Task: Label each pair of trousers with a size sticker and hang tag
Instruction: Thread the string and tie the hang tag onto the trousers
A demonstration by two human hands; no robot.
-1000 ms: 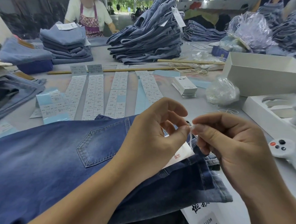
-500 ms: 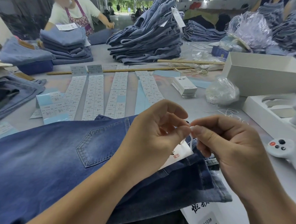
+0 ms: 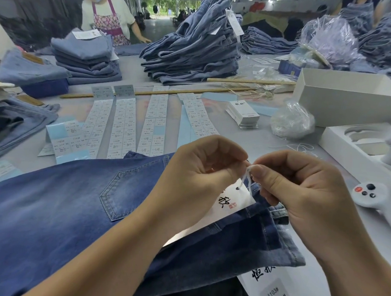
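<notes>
We pinch the white string (image 3: 245, 180) between thumb and forefinger of both hands: our left hand (image 3: 202, 171) curls round one end, our right hand (image 3: 301, 191) nips the other, fingertips almost touching above the waistband. The string runs down through the punched hole of the white hang tag (image 3: 229, 201), which lies on the dark blue trousers (image 3: 71, 209) spread flat in front of us, back pocket up. We judge the step in hand to be tying the tag on; whether the string already passes through a belt loop we cannot tell, as our hands hide that spot. The next move, as we read it, calls for crossing the two ends and drawing a small knot tight without tugging the tag hole or letting either end slip. Beyond the trousers lie the size sticker strips (image 3: 122, 122), from which a sticker may yet be needed; we see none on this pair. Farther out sit a stack of spare tags (image 3: 243, 113), a bag of strings (image 3: 291, 121) and piles of folded jeans (image 3: 196, 47); another tag (image 3: 270, 289) lies below the trousers.
</notes>
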